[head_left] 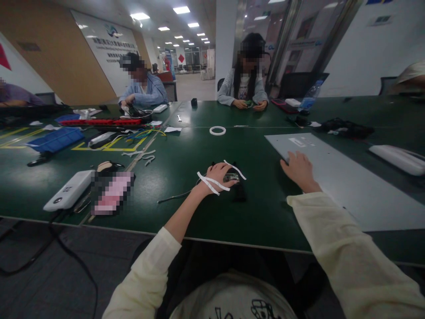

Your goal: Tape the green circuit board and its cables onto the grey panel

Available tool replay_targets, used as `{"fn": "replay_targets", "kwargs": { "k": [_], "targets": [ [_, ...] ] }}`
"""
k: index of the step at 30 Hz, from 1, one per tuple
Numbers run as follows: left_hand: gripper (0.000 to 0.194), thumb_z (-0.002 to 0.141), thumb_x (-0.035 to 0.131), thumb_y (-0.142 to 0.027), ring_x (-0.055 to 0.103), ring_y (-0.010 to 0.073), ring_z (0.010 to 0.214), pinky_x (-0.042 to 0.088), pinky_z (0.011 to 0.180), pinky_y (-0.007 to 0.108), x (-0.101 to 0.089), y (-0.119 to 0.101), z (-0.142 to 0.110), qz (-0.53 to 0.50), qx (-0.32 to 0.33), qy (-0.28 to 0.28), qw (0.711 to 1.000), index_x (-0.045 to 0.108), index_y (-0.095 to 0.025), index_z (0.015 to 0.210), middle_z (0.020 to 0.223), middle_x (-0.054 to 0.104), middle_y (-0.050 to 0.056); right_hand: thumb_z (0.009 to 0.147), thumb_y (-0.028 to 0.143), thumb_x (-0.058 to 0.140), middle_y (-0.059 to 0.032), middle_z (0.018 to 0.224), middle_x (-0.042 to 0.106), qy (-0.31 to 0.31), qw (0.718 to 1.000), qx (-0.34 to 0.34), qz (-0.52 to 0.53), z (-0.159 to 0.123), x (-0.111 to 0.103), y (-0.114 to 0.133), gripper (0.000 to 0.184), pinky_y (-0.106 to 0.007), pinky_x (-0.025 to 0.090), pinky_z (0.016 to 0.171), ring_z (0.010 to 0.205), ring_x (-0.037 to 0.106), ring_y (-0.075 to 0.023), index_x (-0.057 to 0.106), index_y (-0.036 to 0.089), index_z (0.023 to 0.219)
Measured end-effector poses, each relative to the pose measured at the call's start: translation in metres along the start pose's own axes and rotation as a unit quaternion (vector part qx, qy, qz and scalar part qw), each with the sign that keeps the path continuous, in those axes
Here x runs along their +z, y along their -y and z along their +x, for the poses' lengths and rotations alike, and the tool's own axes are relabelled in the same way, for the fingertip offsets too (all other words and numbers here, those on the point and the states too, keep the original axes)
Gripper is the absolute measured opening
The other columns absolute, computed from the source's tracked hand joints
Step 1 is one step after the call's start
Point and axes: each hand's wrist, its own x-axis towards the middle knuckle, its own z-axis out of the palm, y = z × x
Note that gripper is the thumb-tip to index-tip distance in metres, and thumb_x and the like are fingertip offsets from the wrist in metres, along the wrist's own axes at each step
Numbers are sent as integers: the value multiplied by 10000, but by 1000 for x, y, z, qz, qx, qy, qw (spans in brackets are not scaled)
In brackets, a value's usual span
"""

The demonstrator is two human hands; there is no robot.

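My left hand (215, 175) rests over a small green circuit board (231, 177) with dark parts around it, its thumb and fingers on either side of the board. White strips (212, 182) cross over the back of this hand, and another white strip (236, 170) curves past the fingertips. A thin cable (174, 196) runs left from under the hand. My right hand (300, 172) is open, fingers spread, at the left edge of a large grey panel (352, 181). A pale label (301, 141) lies on the panel just beyond those fingers.
A white tape ring (217, 130) lies ahead. On the left are a pink phone (113, 193), a white power bank (69, 190), white strips (139, 153) and a blue tray (56, 139). Co-workers (244, 86) sit across the table. A bottle (310, 96) stands far right.
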Motion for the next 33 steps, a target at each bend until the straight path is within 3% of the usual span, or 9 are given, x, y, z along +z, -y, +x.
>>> {"fn": "replay_targets", "kwargs": {
  "k": [2,5,9,20,33],
  "targets": [
    [583,833,456,-552,351,304,1281,252,1053,568,1,0,-1,17,12,19,1000,394,-218,1307,1371,403,105,879,391,376,-205,1184,521,35,999,11,8,-2,11,-7,473,-460,388,862,1104,464,-327,496,91,1225],
    [594,816,476,-562,335,309,1292,227,1055,582,5,4,0,33,19,29,999,394,-237,1306,1383,386,100,889,346,348,-182,1164,554,50,998,-27,33,-2,19,-9,451,-428,394,884,1085,495,-293,489,92,1233],
    [639,765,550,-564,372,308,1262,270,1045,551,8,10,1,34,19,26,999,391,-244,1295,1370,376,98,890,314,343,-169,1160,575,46,995,-65,64,0,20,-7,459,-379,420,880,1060,535,-261,465,95,1275],
    [587,706,607,-569,476,261,1083,372,980,478,3,9,0,28,3,1,1000,457,-196,1134,1167,457,84,881,321,361,-165,1246,541,43,992,-65,104,-2,24,-3,489,-390,406,950,1127,519,-272,462,78,1294],
    [603,739,515,-652,445,277,1041,320,963,492,-4,8,-2,103,36,3,994,520,-223,1163,1078,512,77,876,346,374,-149,1236,563,57,986,-46,153,-7,8,8,492,-410,416,949,1099,549,-280,496,98,1284]
  ]
}}
